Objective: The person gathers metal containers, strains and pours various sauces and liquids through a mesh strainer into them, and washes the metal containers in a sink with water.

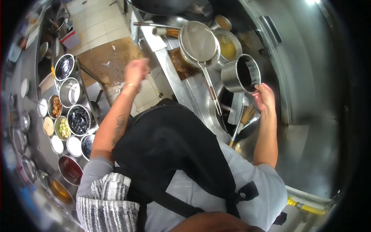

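My right hand (264, 96) pinches the rim of a tall steel pot (233, 78), thumb and fingers closed on its edge. The pot is tilted, with its mouth towards the right, and its inside looks dark. On the left, my left hand (136, 73) hangs in the air over the floor, loosely curled, slightly blurred and with nothing seen in it. Left of the pot, a round mesh strainer (198, 41) with a long handle rests over a container. Beside the strainer stands a pot of yellowish liquid (227, 46).
A brush (247, 114) and other utensils lie below the pot. Along the left counter stand several steel containers, including dark strips (79, 120), chopped pale pieces (62, 128) and red liquid (70, 170). A wok (162, 5) is at the top. The stove's steel edge (176, 83) runs ahead of my body.
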Demonstrator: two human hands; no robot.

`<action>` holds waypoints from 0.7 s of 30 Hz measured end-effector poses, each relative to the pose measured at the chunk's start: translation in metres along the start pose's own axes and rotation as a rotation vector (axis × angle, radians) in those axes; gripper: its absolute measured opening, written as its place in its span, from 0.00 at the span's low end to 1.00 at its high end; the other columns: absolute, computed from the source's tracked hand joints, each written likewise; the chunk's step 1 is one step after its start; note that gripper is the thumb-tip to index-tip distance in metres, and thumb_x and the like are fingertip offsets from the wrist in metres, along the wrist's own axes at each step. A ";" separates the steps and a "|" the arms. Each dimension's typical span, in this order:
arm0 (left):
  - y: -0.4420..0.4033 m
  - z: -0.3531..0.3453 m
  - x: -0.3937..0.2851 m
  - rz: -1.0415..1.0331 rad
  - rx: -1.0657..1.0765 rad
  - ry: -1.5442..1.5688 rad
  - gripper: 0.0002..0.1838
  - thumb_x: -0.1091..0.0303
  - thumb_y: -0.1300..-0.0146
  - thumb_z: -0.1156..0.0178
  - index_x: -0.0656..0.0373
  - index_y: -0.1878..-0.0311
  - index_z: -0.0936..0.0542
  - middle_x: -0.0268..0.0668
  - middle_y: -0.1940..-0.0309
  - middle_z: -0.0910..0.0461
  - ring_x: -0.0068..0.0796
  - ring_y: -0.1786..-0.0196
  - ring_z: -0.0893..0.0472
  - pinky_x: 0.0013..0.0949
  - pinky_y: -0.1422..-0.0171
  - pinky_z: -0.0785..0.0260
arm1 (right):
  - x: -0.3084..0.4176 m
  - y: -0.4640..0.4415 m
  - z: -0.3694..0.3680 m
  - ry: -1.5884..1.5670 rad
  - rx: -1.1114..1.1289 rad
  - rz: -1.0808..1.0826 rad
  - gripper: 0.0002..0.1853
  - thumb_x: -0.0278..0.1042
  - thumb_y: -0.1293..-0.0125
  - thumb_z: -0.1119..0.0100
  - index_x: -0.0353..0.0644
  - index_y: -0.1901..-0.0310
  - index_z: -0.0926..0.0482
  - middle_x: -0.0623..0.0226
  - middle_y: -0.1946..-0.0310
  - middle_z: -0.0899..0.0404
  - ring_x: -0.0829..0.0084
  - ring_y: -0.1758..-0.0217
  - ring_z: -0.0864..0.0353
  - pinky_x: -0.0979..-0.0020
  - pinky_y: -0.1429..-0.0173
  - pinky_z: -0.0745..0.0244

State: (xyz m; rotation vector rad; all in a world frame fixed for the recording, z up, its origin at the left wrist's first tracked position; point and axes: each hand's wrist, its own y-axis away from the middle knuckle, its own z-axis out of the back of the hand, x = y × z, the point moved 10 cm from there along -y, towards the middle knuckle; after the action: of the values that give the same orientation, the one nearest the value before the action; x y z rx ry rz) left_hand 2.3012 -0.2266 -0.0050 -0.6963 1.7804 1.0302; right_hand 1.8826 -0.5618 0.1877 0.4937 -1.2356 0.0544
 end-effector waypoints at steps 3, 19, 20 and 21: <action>0.052 -0.155 0.010 0.147 0.594 -0.513 0.31 0.39 0.35 0.39 0.65 0.58 0.17 0.39 0.73 0.18 0.28 0.73 0.16 0.32 0.67 0.22 | -0.023 -0.005 0.029 -0.043 -0.042 -0.040 0.05 0.23 0.34 0.41 0.40 0.69 0.23 0.66 0.78 0.22 0.75 0.81 0.20 0.81 0.82 0.30; 0.082 -0.252 0.078 0.014 0.345 -0.601 0.08 0.69 0.36 0.42 0.66 0.64 0.20 0.45 0.77 0.18 0.33 0.81 0.19 0.38 0.77 0.24 | -0.095 -0.017 0.105 -0.186 -0.022 -0.012 0.02 0.20 0.35 0.40 0.38 0.64 0.22 0.67 0.71 0.22 0.74 0.75 0.21 0.73 0.70 0.19; 0.083 -0.248 0.078 0.053 0.366 -0.415 0.07 0.69 0.33 0.44 0.63 0.61 0.24 0.44 0.77 0.19 0.33 0.82 0.21 0.38 0.79 0.25 | -0.091 -0.018 0.101 -0.175 0.008 0.002 0.03 0.20 0.35 0.39 0.39 0.64 0.22 0.69 0.71 0.22 0.75 0.74 0.21 0.74 0.69 0.19; 0.085 -0.238 0.073 0.092 0.385 -0.258 0.05 0.68 0.29 0.47 0.60 0.57 0.28 0.43 0.77 0.21 0.33 0.83 0.23 0.38 0.81 0.27 | -0.092 -0.024 0.107 -0.156 -0.046 0.001 0.03 0.20 0.35 0.40 0.40 0.64 0.21 0.71 0.71 0.23 0.76 0.74 0.21 0.74 0.70 0.21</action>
State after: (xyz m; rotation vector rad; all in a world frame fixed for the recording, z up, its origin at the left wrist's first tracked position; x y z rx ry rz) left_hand 2.0994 -0.3948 0.0077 -0.2338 1.7255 0.7648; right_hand 1.7627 -0.6041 0.1214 0.4639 -1.3869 -0.0122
